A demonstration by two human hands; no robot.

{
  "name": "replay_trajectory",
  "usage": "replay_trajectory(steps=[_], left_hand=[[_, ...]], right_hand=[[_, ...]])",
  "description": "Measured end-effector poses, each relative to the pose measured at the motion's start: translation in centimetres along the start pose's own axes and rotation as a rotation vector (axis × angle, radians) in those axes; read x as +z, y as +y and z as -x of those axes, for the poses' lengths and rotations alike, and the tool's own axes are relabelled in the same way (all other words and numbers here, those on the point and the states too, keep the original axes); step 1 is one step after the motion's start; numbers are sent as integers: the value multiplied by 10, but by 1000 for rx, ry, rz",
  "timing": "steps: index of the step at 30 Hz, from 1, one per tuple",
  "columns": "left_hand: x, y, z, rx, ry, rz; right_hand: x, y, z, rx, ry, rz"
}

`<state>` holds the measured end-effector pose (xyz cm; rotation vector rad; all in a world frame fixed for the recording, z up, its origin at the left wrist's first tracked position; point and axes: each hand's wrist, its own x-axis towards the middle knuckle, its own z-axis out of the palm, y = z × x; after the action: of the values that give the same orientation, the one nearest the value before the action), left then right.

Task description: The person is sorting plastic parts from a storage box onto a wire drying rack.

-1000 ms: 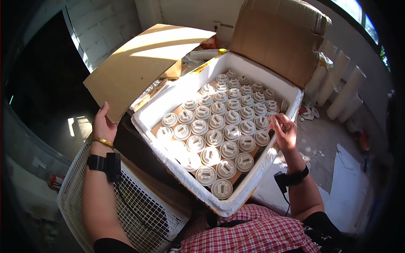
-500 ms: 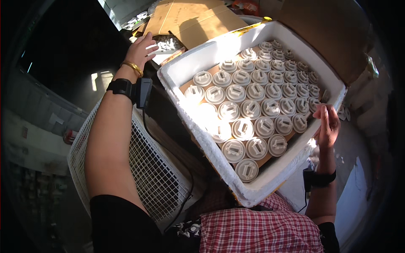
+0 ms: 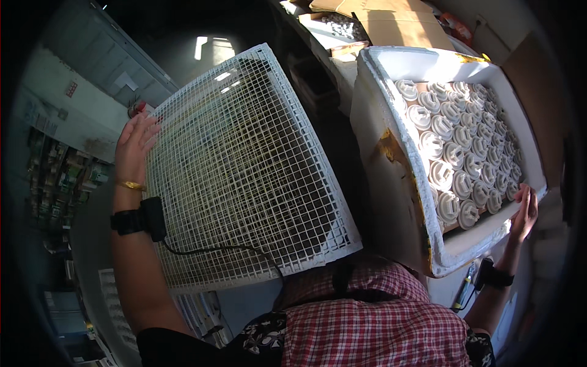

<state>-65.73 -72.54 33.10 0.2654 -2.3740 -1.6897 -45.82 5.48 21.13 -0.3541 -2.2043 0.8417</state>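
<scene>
My left hand [image 3: 136,147] is at the left edge of a white plastic mesh crate [image 3: 244,153], its fingers stretched and slightly apart; whether it touches the rim I cannot tell. On the right stands a white foam box [image 3: 397,79] filled with rows of round white plastic caps [image 3: 463,183], each with a raised clip-like part on top. Against the box's right-hand rim is my right hand [image 3: 524,211], fingers extended and holding nothing that I can see. Black straps with small devices sit on both wrists, and a cable runs from the left one.
Beyond the foam box lie a flat cardboard sheet [image 3: 400,18] and a container of small white pieces [image 3: 343,27]. A cardboard flap [image 3: 538,104] rises past the box's right side. Shelves with various goods [image 3: 67,177] line the far left. A yellow-handled tool [image 3: 466,284] lies below the box.
My view has swung left. My left hand has moved from near the foam box's far left corner to the mesh crate's left edge. My right hand stays by the box's right rim.
</scene>
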Motion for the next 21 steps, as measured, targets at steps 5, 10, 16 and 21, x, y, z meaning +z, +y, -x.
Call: replay_trajectory(steps=[5,10,16,21], left_hand=[[-180,-108,88,129,311,-512],[-199,-194,192,-123,415,-720],[-190,-236,226,-241,390,-953],[-185,-225,217,-371,338,-961]], right_hand=[[3,38,-12,-42,-12,-41],[-7,62,-11,-6,-11,1],[-9,45,-25,181,-207,-142],[-17,-126,53,144,-246,-836]])
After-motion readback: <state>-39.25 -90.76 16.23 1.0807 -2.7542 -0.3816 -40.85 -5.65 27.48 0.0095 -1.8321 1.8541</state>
